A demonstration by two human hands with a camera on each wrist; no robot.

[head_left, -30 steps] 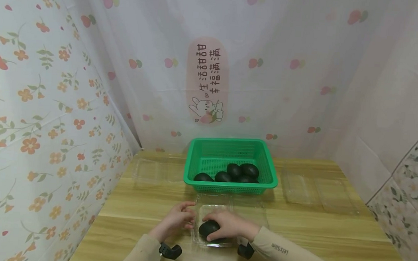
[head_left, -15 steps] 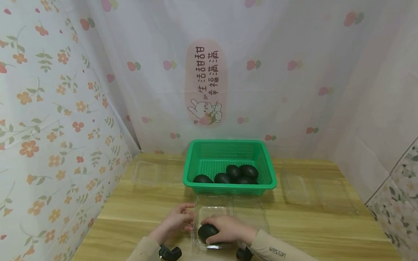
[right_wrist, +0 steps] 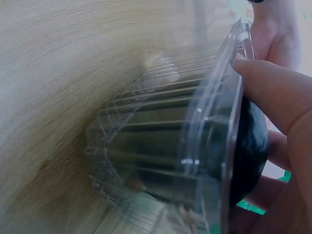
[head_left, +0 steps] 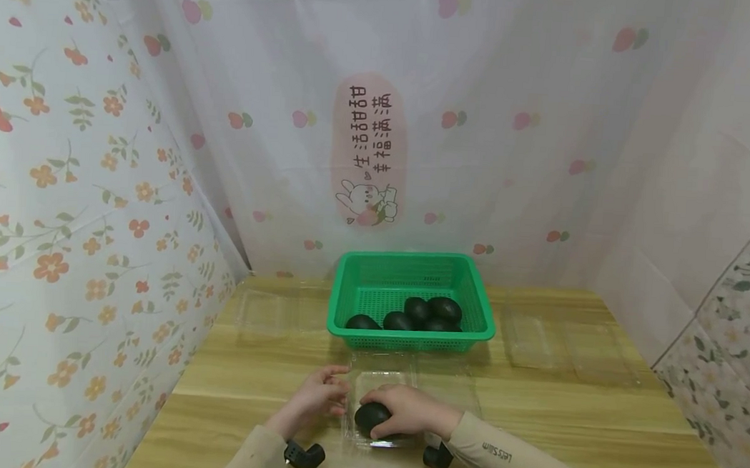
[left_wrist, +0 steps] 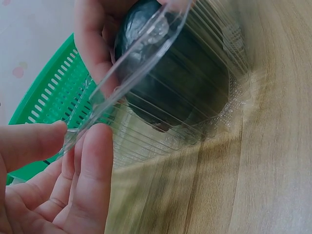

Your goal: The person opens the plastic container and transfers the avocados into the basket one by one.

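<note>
A dark green-black avocado [head_left: 371, 418] sits in the near part of a clear plastic clamshell box [head_left: 380, 382] at the front middle of the table. My right hand [head_left: 406, 409] reaches over the box from the right and grips the avocado, fingers and thumb curled round its upper sides. In the left wrist view the ribbed wall shows the avocado [left_wrist: 180, 83] low inside. At the box's left edge, my left hand [head_left: 321, 400] pinches the rim between thumb and fingers. The box's lid [head_left: 450, 383] lies folded out to the right, partly behind the right hand.
Behind the box stands a green perforated basket [head_left: 410, 334] with several avocados [head_left: 445, 310] in it. Further clear boxes lie open at the back left [head_left: 263, 313] and back right [head_left: 532, 340] of the wooden table [head_left: 595, 433]. A patterned curtain [head_left: 277, 149] hangs behind.
The right hand and the avocado have shifted slightly within the box toward the near side. The left hand stays at the rim, and the camera view has tilted a little.
</note>
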